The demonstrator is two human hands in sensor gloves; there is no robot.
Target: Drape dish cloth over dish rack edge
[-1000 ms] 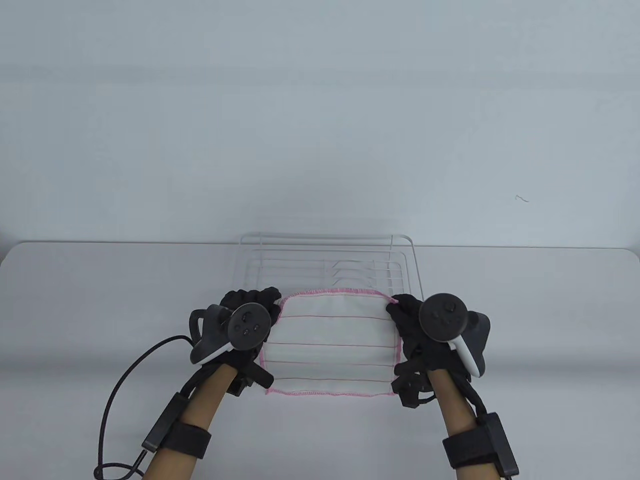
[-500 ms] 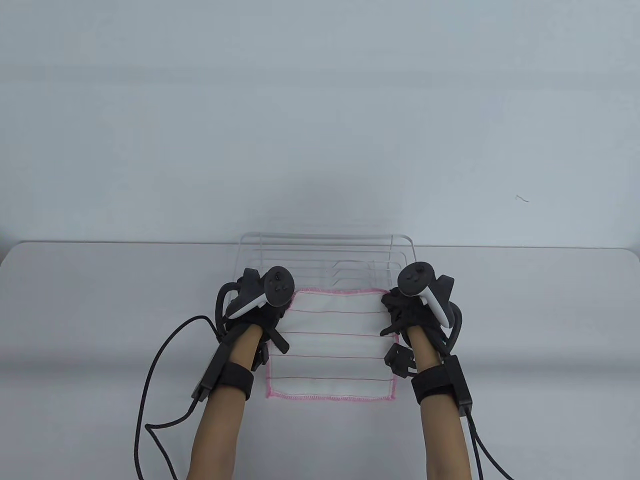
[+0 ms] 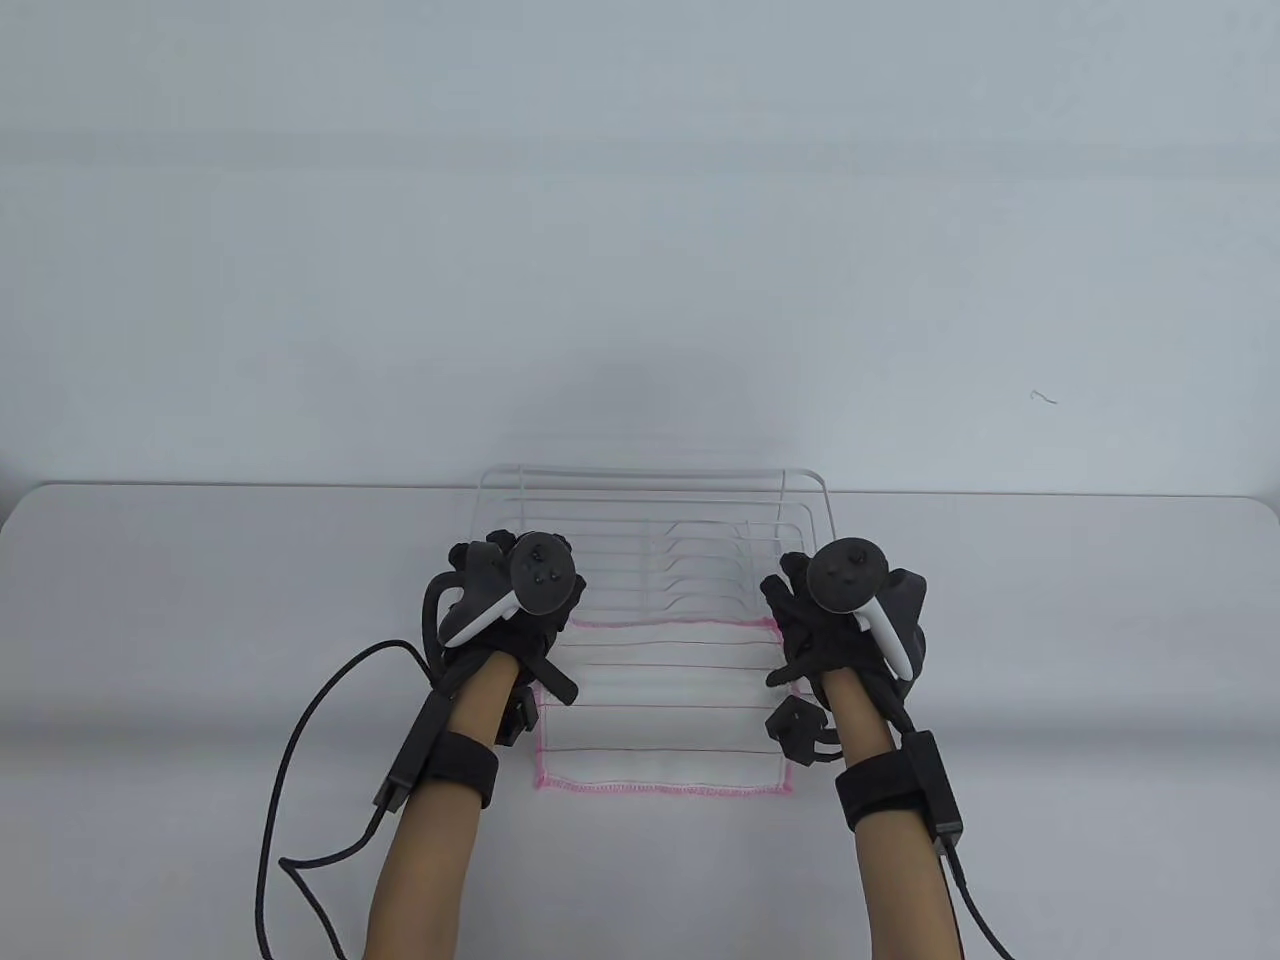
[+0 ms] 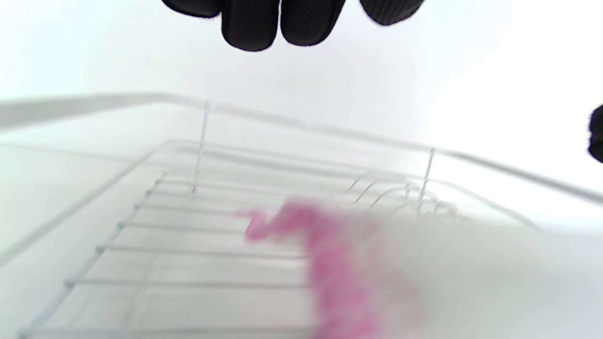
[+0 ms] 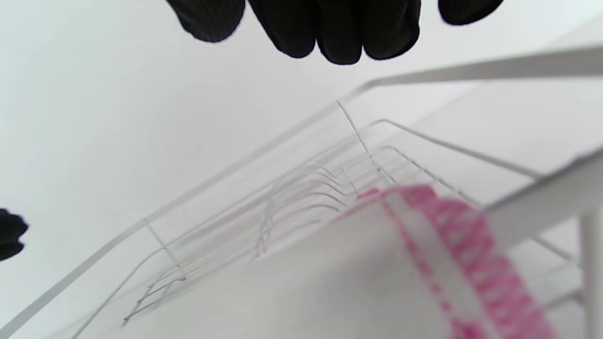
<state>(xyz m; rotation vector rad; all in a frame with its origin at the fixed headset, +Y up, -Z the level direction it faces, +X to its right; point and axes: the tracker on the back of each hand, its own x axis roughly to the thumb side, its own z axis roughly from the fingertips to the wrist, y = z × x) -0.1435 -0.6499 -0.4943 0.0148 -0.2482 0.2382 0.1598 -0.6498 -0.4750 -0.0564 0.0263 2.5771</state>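
The white dish cloth (image 3: 660, 710) with pink stitched hem and thin red stripes hangs over the near edge of the white wire dish rack (image 3: 650, 478). Its far hem lies inside the rack and its near part hangs down to the table. My left hand (image 3: 478, 560) hovers over the cloth's far left corner, and my right hand (image 3: 790, 592) over the far right corner. In the left wrist view the fingers (image 4: 278, 23) hang free above the cloth (image 4: 424, 273). In the right wrist view the fingers (image 5: 339, 28) are also clear of the cloth (image 5: 330, 273).
The rack's plate dividers (image 3: 700, 560) stand in its right half, just beyond the cloth. The pale table (image 3: 1050, 650) runs wide to both sides. Black cables (image 3: 290, 760) trail from my left forearm across the table's near left.
Both hands carried the cloth's far edge forward over the rack's near rim, lowered it inside and let go. The far hem now sits lower, and the fingers are off the cloth.
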